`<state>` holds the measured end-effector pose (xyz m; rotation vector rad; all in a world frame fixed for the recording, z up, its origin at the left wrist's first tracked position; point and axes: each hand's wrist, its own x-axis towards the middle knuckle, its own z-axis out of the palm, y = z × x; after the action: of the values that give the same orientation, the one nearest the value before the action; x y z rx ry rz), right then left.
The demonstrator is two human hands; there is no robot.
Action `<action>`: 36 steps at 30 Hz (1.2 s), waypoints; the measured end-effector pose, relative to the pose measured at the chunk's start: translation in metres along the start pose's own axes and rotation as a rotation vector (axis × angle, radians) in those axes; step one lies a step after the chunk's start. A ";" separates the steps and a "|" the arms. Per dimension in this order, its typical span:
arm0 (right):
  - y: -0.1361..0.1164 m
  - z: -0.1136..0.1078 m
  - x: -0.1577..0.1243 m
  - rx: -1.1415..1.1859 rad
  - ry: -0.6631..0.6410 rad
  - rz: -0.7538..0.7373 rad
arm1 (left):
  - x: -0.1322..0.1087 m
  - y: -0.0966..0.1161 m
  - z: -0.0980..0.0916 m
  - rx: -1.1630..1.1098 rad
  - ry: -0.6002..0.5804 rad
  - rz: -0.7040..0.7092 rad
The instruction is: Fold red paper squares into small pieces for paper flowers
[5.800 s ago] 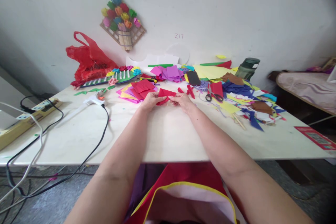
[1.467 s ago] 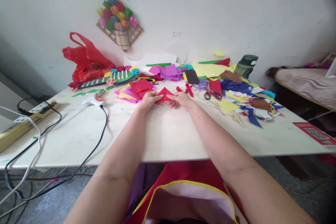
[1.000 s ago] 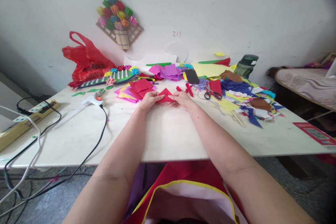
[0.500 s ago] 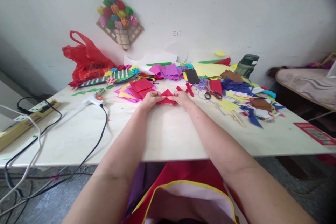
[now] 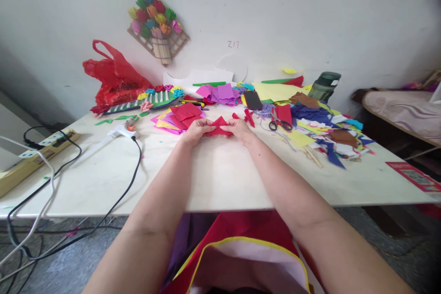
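Between my hands is a piece of red crepe paper (image 5: 219, 125), its top corner pointing away from me and its near edge gathered. My left hand (image 5: 199, 131) pinches its left side, thumb on top. On the right side my right hand (image 5: 239, 130) grips it the same way, fingers closed. Just left of my left hand lies a stack of coloured paper sheets (image 5: 181, 117), red on top. Small rolled red paper pieces (image 5: 249, 117) rest beyond my right hand. Black-handled scissors (image 5: 279, 121) lie farther right by a red sheet.
A white glue gun (image 5: 121, 131) with a black cord and a power strip (image 5: 41, 158) are on the left. Toward the back stand a red plastic bag (image 5: 115, 76), a phone (image 5: 253, 100) and a green bottle (image 5: 324, 86). Paper scraps (image 5: 339, 135) cover the right side.
Both hands keep hold of the red paper in nearly the same place. The whole view has shifted very slightly.
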<state>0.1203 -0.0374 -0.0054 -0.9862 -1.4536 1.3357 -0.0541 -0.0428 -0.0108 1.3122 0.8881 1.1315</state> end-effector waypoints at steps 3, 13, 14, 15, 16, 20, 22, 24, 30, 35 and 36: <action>-0.001 0.000 0.000 0.001 -0.006 -0.012 | -0.002 0.003 0.000 -0.029 0.000 -0.026; 0.000 0.000 0.000 0.088 -0.020 -0.045 | -0.004 0.005 -0.001 -0.111 -0.011 -0.031; 0.000 0.000 0.001 0.097 -0.026 -0.051 | -0.004 0.005 -0.001 -0.117 -0.010 -0.031; 0.000 0.000 0.001 0.105 -0.030 -0.055 | -0.004 0.006 -0.001 -0.122 -0.008 -0.031; 0.000 0.000 0.001 0.112 -0.030 -0.057 | -0.004 0.006 -0.001 -0.127 -0.008 -0.030; -0.002 0.000 -0.001 0.119 -0.037 -0.050 | -0.005 0.007 -0.001 -0.152 -0.009 -0.020; -0.003 0.000 -0.002 0.118 -0.050 -0.051 | -0.006 0.008 -0.001 -0.160 -0.005 -0.019; -0.005 0.000 -0.003 0.123 -0.061 -0.056 | -0.006 0.008 -0.001 -0.164 -0.003 -0.023; -0.008 -0.001 -0.005 0.150 -0.082 -0.056 | -0.003 0.006 -0.003 -0.146 -0.003 -0.026; -0.007 -0.001 -0.004 0.142 -0.063 -0.092 | -0.002 0.006 -0.003 -0.137 -0.015 -0.015; -0.006 0.000 -0.004 0.121 -0.050 -0.098 | -0.002 0.006 -0.003 -0.141 -0.020 -0.005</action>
<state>0.1215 -0.0419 0.0004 -0.7991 -1.4222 1.3683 -0.0585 -0.0445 -0.0053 1.2030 0.7815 1.1539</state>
